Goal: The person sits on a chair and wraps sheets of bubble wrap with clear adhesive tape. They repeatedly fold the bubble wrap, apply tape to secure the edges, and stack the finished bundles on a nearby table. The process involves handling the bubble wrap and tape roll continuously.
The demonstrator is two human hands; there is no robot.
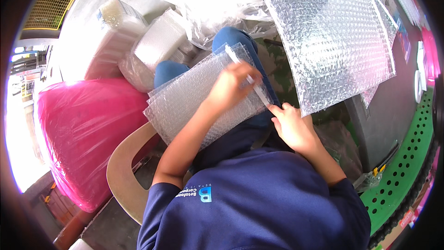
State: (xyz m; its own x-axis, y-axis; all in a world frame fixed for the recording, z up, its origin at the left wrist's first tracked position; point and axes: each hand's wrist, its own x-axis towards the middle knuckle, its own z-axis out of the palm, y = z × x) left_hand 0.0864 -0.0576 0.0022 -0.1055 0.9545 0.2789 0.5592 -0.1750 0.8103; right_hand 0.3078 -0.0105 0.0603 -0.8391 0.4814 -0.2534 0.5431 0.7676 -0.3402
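Fingers (240, 71) of the left hand (230, 85) are pressing down, curled together, on the bubble bags (194, 97) lying across the lap, and are touching the white strip (247, 76) that is running along the bags' right edge. Right hand (293, 127) is sitting just right of the bags, fingertips pinched at the strip's near end. A larger stack of bubble sheets (328, 37) is resting beyond the bags, up and to the right. Judgement: the strip is best peeled slowly, along the edge, with the left hand holding the bags flat so the film is not creasing.
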